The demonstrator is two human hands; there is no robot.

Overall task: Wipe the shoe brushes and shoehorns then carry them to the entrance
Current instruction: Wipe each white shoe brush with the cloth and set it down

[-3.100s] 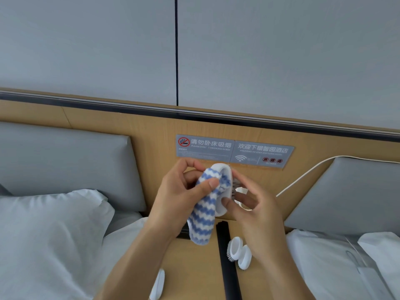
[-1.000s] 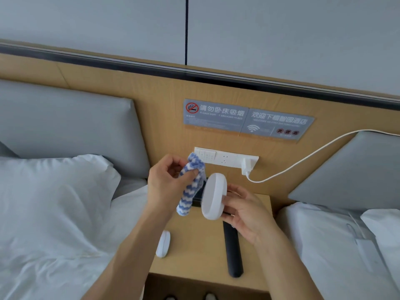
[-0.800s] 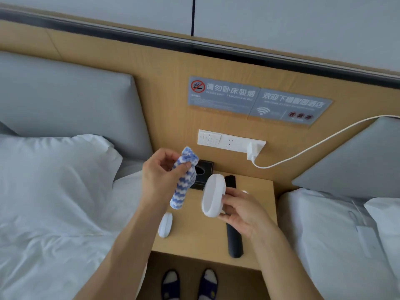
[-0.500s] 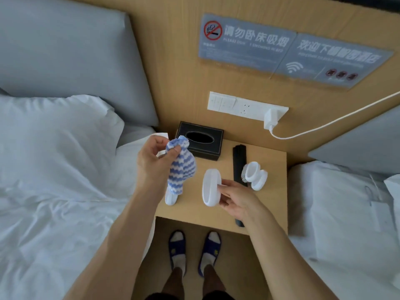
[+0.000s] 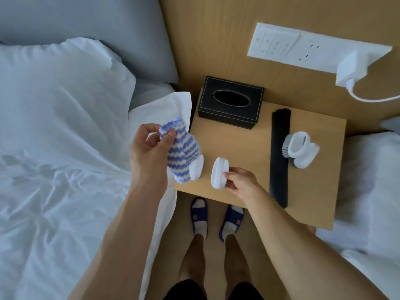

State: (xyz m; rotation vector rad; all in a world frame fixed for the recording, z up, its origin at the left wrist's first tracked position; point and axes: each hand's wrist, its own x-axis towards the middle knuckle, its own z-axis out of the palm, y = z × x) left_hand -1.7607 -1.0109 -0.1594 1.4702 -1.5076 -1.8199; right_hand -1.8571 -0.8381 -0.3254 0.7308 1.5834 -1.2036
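**Hands over the bedside table: cloth in one, white brush in the other**

Left of centre in the frame, the left hand [image 5: 149, 152] is raised above the near left corner of the light wooden bedside table [image 5: 238, 144], thumb and fingers pinched together on a bunched blue-and-white zigzag-striped cloth [image 5: 181, 148] that hangs down from the grip. Partly hidden behind the cloth's lower end lies a small white oval piece [image 5: 197, 167] on the tabletop. At the centre, the right hand [image 5: 240, 182] has its fingertips closed on the side of a white oval plastic shoe brush [image 5: 219, 173], which stands on edge near the table's front edge; whether it touches the wood cannot be told. To the right, a long flat black shoehorn [image 5: 279, 156] lies along the table, and just beside it rest two more white oval shoe brushes [image 5: 299, 149], one showing pale bristles. A black tissue box [image 5: 230, 102] sits at the back of the table.
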